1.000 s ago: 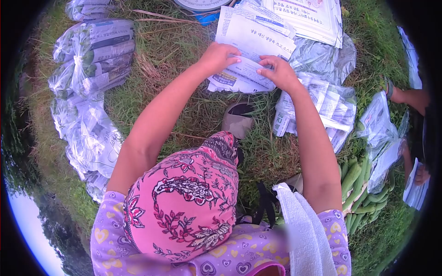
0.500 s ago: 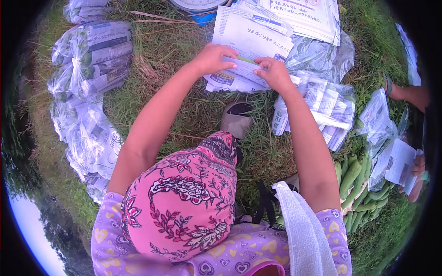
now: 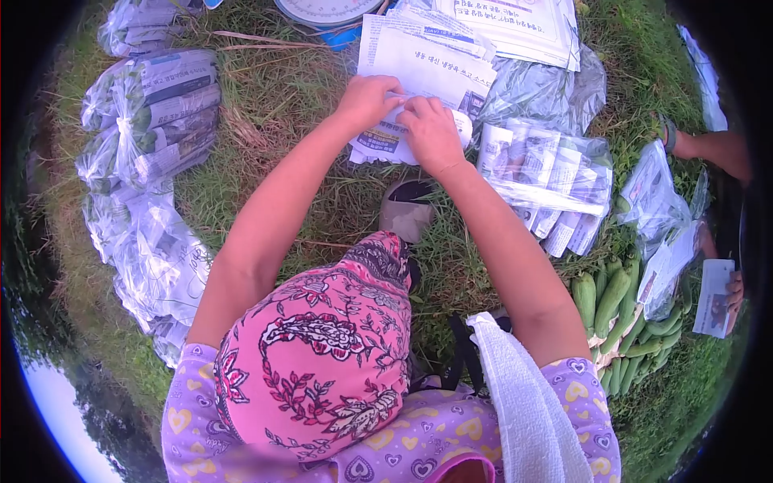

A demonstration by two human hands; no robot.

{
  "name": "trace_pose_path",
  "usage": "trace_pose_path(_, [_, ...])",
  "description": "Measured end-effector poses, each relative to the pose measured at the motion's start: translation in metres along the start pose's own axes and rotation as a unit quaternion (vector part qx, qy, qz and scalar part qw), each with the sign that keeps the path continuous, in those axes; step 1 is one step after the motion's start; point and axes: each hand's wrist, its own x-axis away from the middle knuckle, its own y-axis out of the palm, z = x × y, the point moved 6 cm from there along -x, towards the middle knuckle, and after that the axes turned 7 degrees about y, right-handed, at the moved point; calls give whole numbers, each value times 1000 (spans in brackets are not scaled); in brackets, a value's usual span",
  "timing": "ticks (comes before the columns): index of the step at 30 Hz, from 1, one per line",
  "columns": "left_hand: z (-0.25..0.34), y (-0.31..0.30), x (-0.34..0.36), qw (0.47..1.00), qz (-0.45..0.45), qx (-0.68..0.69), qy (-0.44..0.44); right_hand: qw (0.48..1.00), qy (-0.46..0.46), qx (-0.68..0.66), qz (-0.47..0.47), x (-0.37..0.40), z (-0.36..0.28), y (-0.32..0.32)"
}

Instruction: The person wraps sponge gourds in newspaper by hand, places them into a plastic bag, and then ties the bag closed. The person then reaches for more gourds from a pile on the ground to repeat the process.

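Note:
A printed newspaper sheet [image 3: 378,142] is curled into a roll on top of a pile of newspaper [image 3: 435,53] on the grass. My left hand [image 3: 370,105] has its fingers bent over the roll's left part. My right hand [image 3: 431,135] lies close beside it, fingers curled down on the paper, the fingertips of both hands nearly meeting. The green cucumber inside the roll is now hidden by paper and fingers. Right of my right hand, several newspaper rolls [image 3: 543,165] lie together in a clear plastic bag.
Bagged paper-wrapped bundles [image 3: 173,105] line the left side. A round scale [image 3: 334,8] stands at the top. Clear plastic bags [image 3: 555,97] lie beside the paper pile. Green cucumbers [image 3: 616,299] are heaped at right, near another person's hand [image 3: 734,294] holding a printed sheet [image 3: 712,304].
My right hand has moved left and over the paper, which now covers the cucumber that showed between my hands. The other person's printed sheet has moved away from the plastic bag.

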Motion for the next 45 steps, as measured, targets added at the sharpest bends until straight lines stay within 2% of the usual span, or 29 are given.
trace_pose_path(2, [11, -11, 11, 978, 158, -98, 92, 1000, 11, 15, 9, -2, 5, 7])
trace_pose_path(5, [14, -30, 28, 970, 218, -103, -38, 999, 39, 19, 18, -12, 12, 11])
trace_pose_path(6, [3, -24, 35, 975, 173, 16, -140, 999, 42, 23, 17, -14, 15, 13])
trace_pose_path(7, [-8, -11, 46, 954, 123, 133, -239, 999, 44, 26, 17, -17, 17, 15])
trace_pose_path(8, [-13, 4, 58, 908, 70, 246, -332, 998, 46, 30, 17, -20, 21, 17])
trace_pose_path(9, [-15, 20, 69, 859, 53, 340, -379, 998, 56, 31, 9, -24, 26, 19])
trace_pose_path(11, [-9, 53, 89, 723, 20, 514, -461, 997, 75, 30, -9, -30, 33, 22])
trace_pose_path(14, [12, 59, 84, 611, 89, 647, -448, 994, 91, 20, -51, -36, 35, 20])
trace_pose_path(15, [13, 62, 79, 590, 79, 665, -452, 993, 102, -2, -56, -37, 34, 17])
trace_pose_path(18, [19, 58, 62, 538, 107, 742, -386, 984, 144, -88, -61, -33, 31, 8])
trace_pose_path(22, [34, 45, 57, 539, 146, 755, -344, 934, 235, -259, -66, -22, 32, -6])
trace_pose_path(23, [39, 40, 52, 530, 174, 770, -310, 916, 251, -307, -58, -18, 32, -9])
trace_pose_path(26, [55, 29, 47, 548, 149, 780, -262, 867, 278, -408, -61, -4, 38, -20])
trace_pose_path(28, [64, 34, 44, 537, 138, 793, -252, 842, 289, -450, -69, 9, 37, -37])
trace_pose_path(29, [69, 37, 42, 533, 135, 798, -248, 841, 279, -460, -60, 16, 40, -40])
trace_pose_path(34, [104, 51, 32, 488, 107, 828, -255, 837, 338, -430, -32, 51, 42, -79])
trace_pose_path(35, [112, 55, 32, 461, 93, 845, -255, 828, 345, -441, -31, 59, 44, -84])
trace_pose_path(37, [127, 56, 29, 479, 72, 840, -245, 810, 363, -459, -47, 73, 44, -96])
trace_pose_path(38, [133, 57, 28, 490, 62, 836, -240, 880, 333, -337, 17, 78, 45, -115])
trace_pose_path(39, [136, 56, 25, 522, 54, 821, -223, 929, 296, -208, 78, 85, 42, -134])
trace_pose_path(40, [141, 55, 23, 520, 38, 823, -225, 955, 251, -74, 136, 92, 38, -151])
trace_pose_path(41, [146, 54, 21, 518, 24, 825, -227, 947, 275, -48, 156, 100, 45, -160])
trace_pose_path(43, [157, 52, 17, 504, -2, 832, -232, 886, 352, -262, 153, 119, 77, -143])
trace_pose_path(44, [163, 52, 15, 509, -10, 829, -232, 835, 385, -363, 148, 128, 90, -130])
trace_pose_path(45, [170, 52, 12, 514, -18, 826, -232, 765, 411, -488, 92, 129, 83, -128])
